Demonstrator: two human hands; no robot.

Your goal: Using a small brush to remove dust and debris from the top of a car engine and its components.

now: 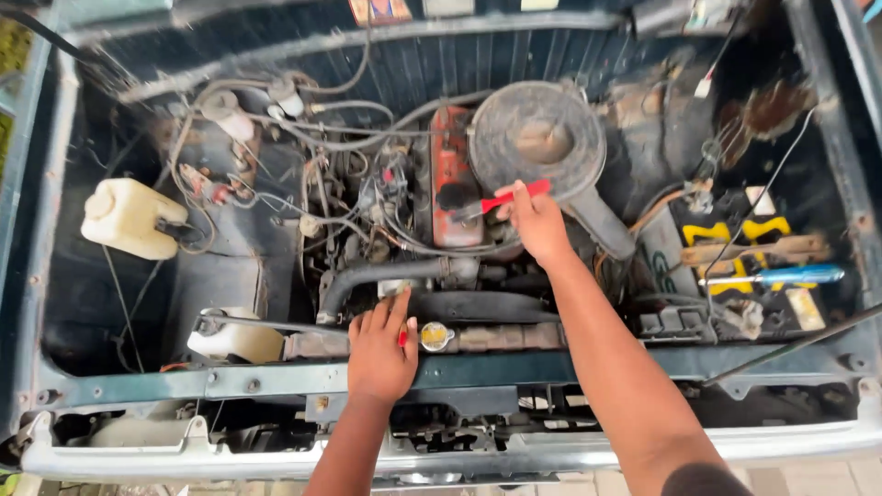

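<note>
A black car battery (735, 266) with yellow label patches sat at the right; a small orange-and-yellow sticker (379, 10) showed at top centre.

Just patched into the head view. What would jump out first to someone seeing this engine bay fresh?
Probably the right hand at centre, holding a red-handled brush against the red engine cover beside the big round air cleaner. The left hand rests on the radiator top by the yellow cap. A blue-handled screwdriver lies on the battery, right.

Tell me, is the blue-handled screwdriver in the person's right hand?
No, the right hand holds a red-handled brush; the screwdriver lies on the battery.
</note>
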